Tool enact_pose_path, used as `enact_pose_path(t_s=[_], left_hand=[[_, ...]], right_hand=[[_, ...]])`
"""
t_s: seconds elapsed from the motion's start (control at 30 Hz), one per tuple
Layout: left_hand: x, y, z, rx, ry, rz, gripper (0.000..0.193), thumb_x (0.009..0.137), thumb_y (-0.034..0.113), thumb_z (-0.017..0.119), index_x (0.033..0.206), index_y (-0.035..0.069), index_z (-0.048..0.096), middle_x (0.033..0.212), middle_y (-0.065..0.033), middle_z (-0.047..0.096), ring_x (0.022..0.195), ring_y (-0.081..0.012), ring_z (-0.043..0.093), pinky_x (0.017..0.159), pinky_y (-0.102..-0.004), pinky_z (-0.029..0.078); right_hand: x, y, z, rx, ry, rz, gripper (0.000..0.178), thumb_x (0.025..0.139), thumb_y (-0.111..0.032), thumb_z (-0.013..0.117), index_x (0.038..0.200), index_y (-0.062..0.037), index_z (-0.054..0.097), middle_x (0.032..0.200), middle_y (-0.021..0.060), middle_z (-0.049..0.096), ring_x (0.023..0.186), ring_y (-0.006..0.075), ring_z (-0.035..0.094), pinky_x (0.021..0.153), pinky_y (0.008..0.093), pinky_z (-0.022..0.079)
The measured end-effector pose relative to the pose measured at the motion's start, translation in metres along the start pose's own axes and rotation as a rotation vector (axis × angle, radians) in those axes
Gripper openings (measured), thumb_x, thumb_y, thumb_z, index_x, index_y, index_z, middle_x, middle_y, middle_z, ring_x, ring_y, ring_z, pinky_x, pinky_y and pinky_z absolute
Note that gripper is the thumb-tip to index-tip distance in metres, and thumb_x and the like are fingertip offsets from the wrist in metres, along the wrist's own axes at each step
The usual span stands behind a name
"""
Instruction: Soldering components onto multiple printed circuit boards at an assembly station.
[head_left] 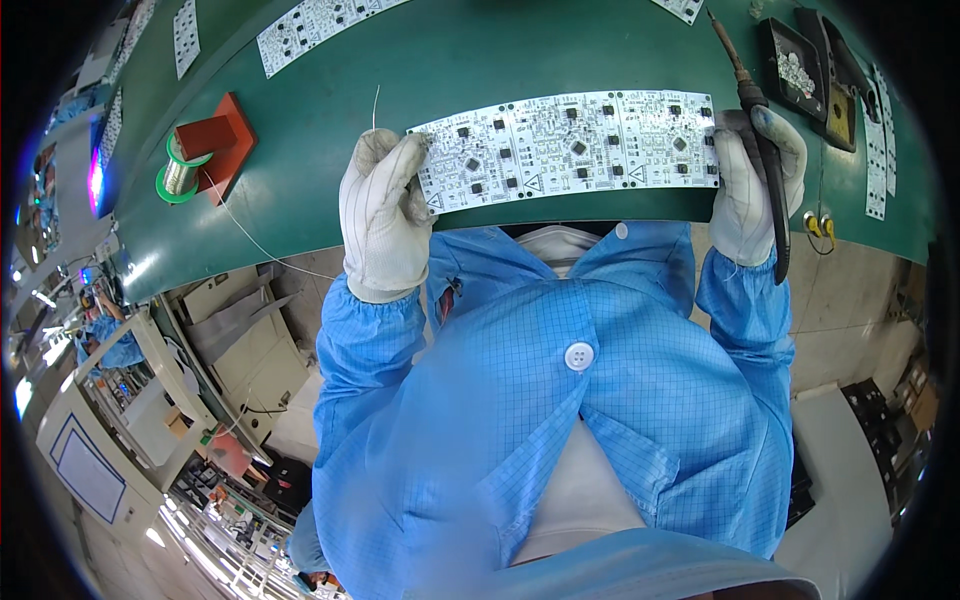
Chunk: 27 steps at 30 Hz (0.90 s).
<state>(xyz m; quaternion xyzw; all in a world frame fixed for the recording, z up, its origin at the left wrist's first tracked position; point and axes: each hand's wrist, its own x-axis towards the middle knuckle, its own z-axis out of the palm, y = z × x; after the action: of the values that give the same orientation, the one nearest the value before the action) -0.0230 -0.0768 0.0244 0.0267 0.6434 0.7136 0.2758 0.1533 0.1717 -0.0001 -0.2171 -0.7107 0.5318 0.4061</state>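
Note:
A long white circuit board panel [570,148] with several small black chips lies near the front edge of the green table [400,60]. My left hand [383,215], in a white glove, grips the panel's left end and also pinches a thin solder wire [375,108] that sticks up. My right hand [752,185], also gloved, holds the panel's right end together with a black soldering iron [760,130] whose tip points away toward the table's far side.
A spool of solder wire [180,172] sits on a red stand [222,138] at the left. More white circuit panels [310,28] lie at the back. Black trays [795,68] stand at the right. Cabinets and another worker in blue [110,335] are at lower left.

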Motion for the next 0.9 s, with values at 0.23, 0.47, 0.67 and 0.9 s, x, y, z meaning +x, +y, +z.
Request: enact_pose_path(t_s=[0.23,0.47,0.67,0.9], left_hand=[[0.001,-0.002,-0.003,-0.123,-0.016,-0.041,0.009,0.096,0.01,0.057,0.091,0.005,0.053,0.071,0.0021,0.052,0.049,0.0006,0.037,0.044,-0.0141,0.029],[0.002,-0.003,-0.006,-0.138,-0.064,0.017,0.008,0.096,0.01,0.058,0.093,0.004,0.054,0.073,0.0012,0.055,0.053,0.0006,0.042,0.045,-0.0132,0.03],[0.002,-0.005,-0.012,-0.22,-0.089,0.009,0.007,0.095,0.006,0.057,0.097,-0.001,0.059,0.086,-0.0019,0.057,0.068,-0.0024,0.053,0.054,-0.0131,0.041],[0.003,-0.006,-0.016,0.556,-0.163,0.557,0.011,0.094,-0.004,0.053,0.1,-0.006,0.062,0.102,-0.0047,0.054,0.074,-0.0044,0.052,0.058,-0.015,0.043]], right_hand=[[0.001,0.004,0.002,-0.009,0.014,-0.007,0.037,0.086,0.001,0.068,0.12,-0.0029,0.054,0.101,0.0135,0.068,0.096,0.017,0.067,0.087,0.0288,0.054],[0.001,0.005,0.001,0.001,-0.002,-0.021,0.036,0.087,0.001,0.067,0.12,-0.003,0.054,0.102,0.0137,0.068,0.098,0.0178,0.067,0.089,0.0295,0.055],[0.001,0.008,0.001,0.009,0.0,-0.028,0.035,0.088,0.0,0.067,0.12,-0.0034,0.054,0.105,0.0149,0.068,0.1,0.0198,0.067,0.088,0.0305,0.056],[0.001,0.004,0.001,-0.023,0.017,-0.019,0.035,0.088,0.0,0.066,0.121,-0.0021,0.054,0.106,0.0144,0.068,0.1,0.0197,0.067,0.087,0.0299,0.056]])
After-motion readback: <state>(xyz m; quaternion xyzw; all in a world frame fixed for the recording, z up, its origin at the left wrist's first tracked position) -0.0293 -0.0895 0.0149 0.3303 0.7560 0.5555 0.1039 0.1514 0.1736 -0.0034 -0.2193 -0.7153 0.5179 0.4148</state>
